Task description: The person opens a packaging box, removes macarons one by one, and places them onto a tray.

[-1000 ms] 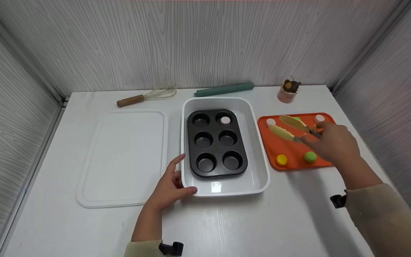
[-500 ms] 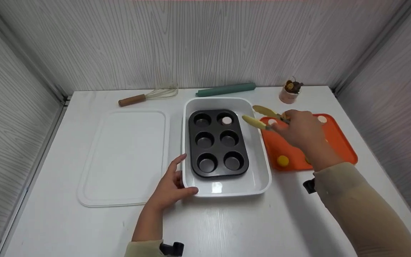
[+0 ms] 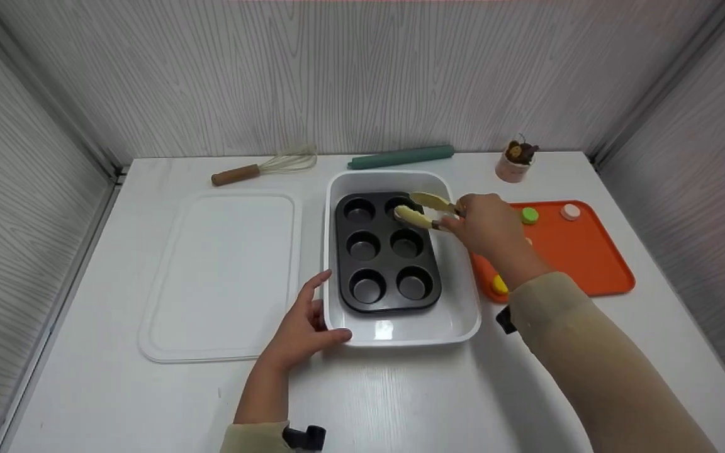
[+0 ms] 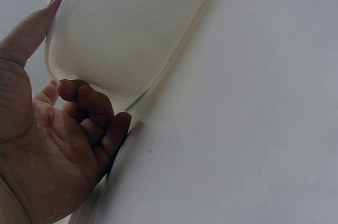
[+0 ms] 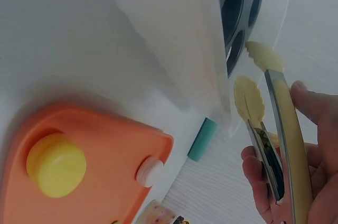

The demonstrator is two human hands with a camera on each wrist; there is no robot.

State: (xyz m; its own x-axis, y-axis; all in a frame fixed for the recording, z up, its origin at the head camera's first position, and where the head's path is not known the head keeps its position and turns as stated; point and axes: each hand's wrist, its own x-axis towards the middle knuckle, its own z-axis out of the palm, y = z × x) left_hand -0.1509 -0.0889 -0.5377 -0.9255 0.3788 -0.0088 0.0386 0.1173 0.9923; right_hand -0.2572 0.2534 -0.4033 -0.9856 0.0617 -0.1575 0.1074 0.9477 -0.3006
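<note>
My left hand [image 3: 299,336] grips the front left corner of a white plastic tub [image 3: 460,324], its thumb over the rim and curled fingers at the side. Inside the tub lies a dark muffin pan [image 3: 385,251]. My right hand [image 3: 491,229] holds metal tongs [image 5: 288,145] with yellow scalloped tips. These tips stand apart, nothing seen between them in the right wrist view. From the head camera they overlap the pan's back right cup and hide most of it. Beside the tub is an orange tray [image 3: 589,258] with green [image 3: 529,216], white [image 3: 570,212] and yellow [image 5: 57,165] round pieces.
A flat white lid [image 3: 224,277] lies left of the tub. Along the back are a whisk [image 3: 236,175] with a wooden handle, a green rolling pin [image 3: 401,157] and a small potted plant [image 3: 513,165]. My right forearm [image 3: 589,352] crosses over the orange tray's front edge.
My right hand has carried the tongs leftward from above the orange tray to over the pan's back right cup, where a white piece showed before. My left hand stays at the tub's corner.
</note>
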